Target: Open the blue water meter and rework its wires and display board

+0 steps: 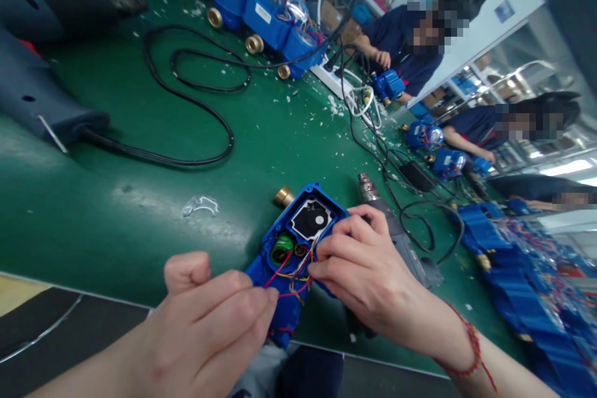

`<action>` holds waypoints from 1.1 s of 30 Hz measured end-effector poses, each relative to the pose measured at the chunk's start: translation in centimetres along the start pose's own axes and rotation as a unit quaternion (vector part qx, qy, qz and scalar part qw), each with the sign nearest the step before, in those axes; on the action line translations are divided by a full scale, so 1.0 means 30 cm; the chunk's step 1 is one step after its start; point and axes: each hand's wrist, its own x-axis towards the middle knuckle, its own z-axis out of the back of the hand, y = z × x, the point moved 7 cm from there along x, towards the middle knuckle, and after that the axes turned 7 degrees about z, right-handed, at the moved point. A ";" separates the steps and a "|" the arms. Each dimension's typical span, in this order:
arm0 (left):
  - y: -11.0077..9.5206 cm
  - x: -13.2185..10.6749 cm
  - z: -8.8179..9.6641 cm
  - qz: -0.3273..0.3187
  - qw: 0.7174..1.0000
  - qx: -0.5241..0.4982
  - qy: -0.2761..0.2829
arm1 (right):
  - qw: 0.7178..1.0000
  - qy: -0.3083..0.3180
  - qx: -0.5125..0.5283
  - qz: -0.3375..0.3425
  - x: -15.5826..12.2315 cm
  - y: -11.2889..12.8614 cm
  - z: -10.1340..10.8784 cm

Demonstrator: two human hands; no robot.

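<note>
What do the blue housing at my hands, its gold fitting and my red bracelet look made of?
Blue housing: likely plastic, satin, given its even colour and moulded rim. Gold fitting: probably brass, shiny, from its yellow metallic gleam. Red bracelet: seemingly matte cord, with a loose strand.

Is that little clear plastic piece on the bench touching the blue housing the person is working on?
Apart. The head view shows green tabletop between the clear plastic piece and the blue housing.

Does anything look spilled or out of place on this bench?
Yes: white flakes litter the green bench, including beside the power strip, and a clear, curved piece lies loose, apart from the blue housing. They look like stray debris, though that's a guess.
</note>
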 end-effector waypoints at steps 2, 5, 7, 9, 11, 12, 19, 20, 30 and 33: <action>-0.010 0.004 0.002 -0.023 1.000 0.006 0.005 | 1.000 -0.003 -0.001 0.002 -0.001 0.001 0.002; -0.019 0.009 0.002 -0.049 0.999 0.009 0.017 | 1.000 -0.007 -0.004 -0.004 -0.003 -0.001 0.003; -0.018 0.004 0.000 -0.059 0.998 0.023 0.020 | 1.000 -0.011 -0.006 -0.003 -0.004 -0.001 0.005; -0.009 -0.005 0.002 -0.068 0.997 0.045 0.007 | 1.000 -0.016 -0.005 0.001 -0.004 -0.001 0.009; 0.007 -0.013 0.008 -0.076 0.995 0.069 -0.017 | 1.000 -0.021 -0.003 0.002 -0.002 -0.003 0.014; 0.015 -0.015 0.009 -0.085 0.993 0.075 -0.025 | 1.000 -0.025 -0.002 0.001 -0.002 -0.004 0.016; 0.085 0.039 -0.015 -0.006 0.999 0.028 -0.029 | 0.996 -0.087 -0.024 -0.015 0.001 -0.018 0.026; 0.094 0.047 -0.019 0.024 0.999 0.000 -0.024 | 0.995 -0.095 -0.026 -0.022 0.002 -0.022 0.025; 0.134 0.088 -0.034 0.206 0.968 -0.145 -0.018 | 0.995 -0.054 0.020 -0.087 0.081 -0.122 0.018; 0.141 0.116 -0.041 0.236 0.956 -0.177 -0.008 | 0.992 -0.049 0.055 -0.103 0.098 -0.155 0.022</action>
